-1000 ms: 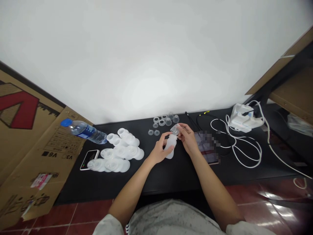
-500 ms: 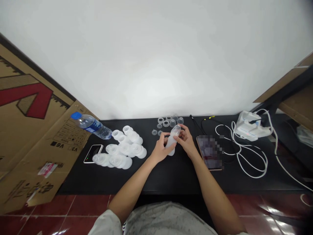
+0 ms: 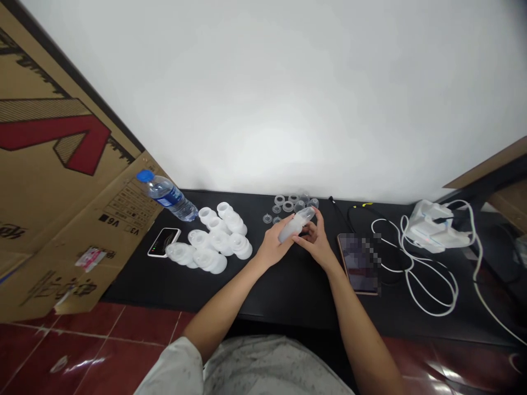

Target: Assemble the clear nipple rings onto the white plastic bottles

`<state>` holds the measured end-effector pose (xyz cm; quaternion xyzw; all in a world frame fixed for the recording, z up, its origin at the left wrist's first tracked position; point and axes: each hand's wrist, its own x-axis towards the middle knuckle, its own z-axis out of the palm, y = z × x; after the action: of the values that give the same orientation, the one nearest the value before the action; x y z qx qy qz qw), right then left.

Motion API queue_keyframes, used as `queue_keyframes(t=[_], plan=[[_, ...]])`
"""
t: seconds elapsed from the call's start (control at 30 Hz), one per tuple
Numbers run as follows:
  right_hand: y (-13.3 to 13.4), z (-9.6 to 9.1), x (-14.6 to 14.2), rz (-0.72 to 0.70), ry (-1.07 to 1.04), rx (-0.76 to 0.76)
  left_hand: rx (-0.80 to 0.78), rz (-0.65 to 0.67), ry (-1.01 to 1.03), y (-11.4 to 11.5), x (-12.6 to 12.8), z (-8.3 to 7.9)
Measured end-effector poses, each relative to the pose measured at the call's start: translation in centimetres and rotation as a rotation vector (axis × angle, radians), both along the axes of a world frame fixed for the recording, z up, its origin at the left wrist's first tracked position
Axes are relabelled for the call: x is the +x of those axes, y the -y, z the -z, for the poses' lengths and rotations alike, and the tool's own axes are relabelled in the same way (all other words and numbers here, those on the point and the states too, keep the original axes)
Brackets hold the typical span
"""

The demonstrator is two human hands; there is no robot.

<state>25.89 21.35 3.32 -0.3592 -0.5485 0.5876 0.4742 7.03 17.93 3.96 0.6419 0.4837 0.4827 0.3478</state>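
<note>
The left hand (image 3: 272,248) has its grip wrapped around the body of a translucent bottle (image 3: 289,229). It holds the bottle just above the black table (image 3: 288,291), a little back from the middle and close to the far edge. The bottle is tilted, with its clear cap (image 3: 308,213) pointing up and to the right. The right hand (image 3: 316,242) meets it from the other side, and its grip is pinched together at the cap end, with the fingertips (image 3: 318,215) touching the cap and the remaining fingers curled under the neck. How firmly the cap sits cannot be told at this size. Just behind the hands, along the far edge, lies a loose cluster of small clear caps (image 3: 288,204). A heap of white plastic pieces (image 3: 218,241) sits towards the left end of the table, with a phone (image 3: 163,242) just beside it (screen lit, lying flat). A water bottle (image 3: 168,196) lies on its side at the far left corner, partly against the leaning cardboard (image 3: 61,181). To the right of the hands a tablet (image 3: 359,264) lies flat. Beyond it, loops of white cable (image 3: 430,271) run to a white charger block (image 3: 436,233) near the far right corner.
</note>
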Motion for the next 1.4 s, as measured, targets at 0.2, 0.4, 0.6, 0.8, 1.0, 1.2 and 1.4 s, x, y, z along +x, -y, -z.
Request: queue_keyframes(t=[0.2, 0.4, 0.6, 0.8, 1.0, 1.2, 1.4], plan=[[0.3, -0.7, -0.2, 0.003, -0.027, -0.046, 0.005, -0.013, -0.008, 0.0, -0.3, 0.0], [0.4, -0.3, -0.2, -0.023, -0.008, -0.011, 0.014, 0.024, -0.034, 0.2, 0.0, 0.3], [0.6, -0.2, -0.4, -0.050, 0.000, -0.014, 0.011, -0.032, -0.003, 0.4, 0.5, 0.2], [1.1, -0.3, -0.9, -0.105, -0.033, -0.029, -0.016, -0.083, -0.014, 0.6, 0.7, 0.0], [1.5, -0.3, -1.6, -0.010, -0.046, 0.074, 0.010, -0.061, -0.012, 0.6, 0.8, -0.2], [1.9, -0.7, -1.4, 0.228, 0.251, 0.265, 0.028, 0.013, -0.155, 0.7, 0.9, 0.0], [2.3, -0.6, -1.3, 0.213, 0.390, 0.469, 0.133, -0.032, -0.181, 0.5, 0.9, 0.0]])
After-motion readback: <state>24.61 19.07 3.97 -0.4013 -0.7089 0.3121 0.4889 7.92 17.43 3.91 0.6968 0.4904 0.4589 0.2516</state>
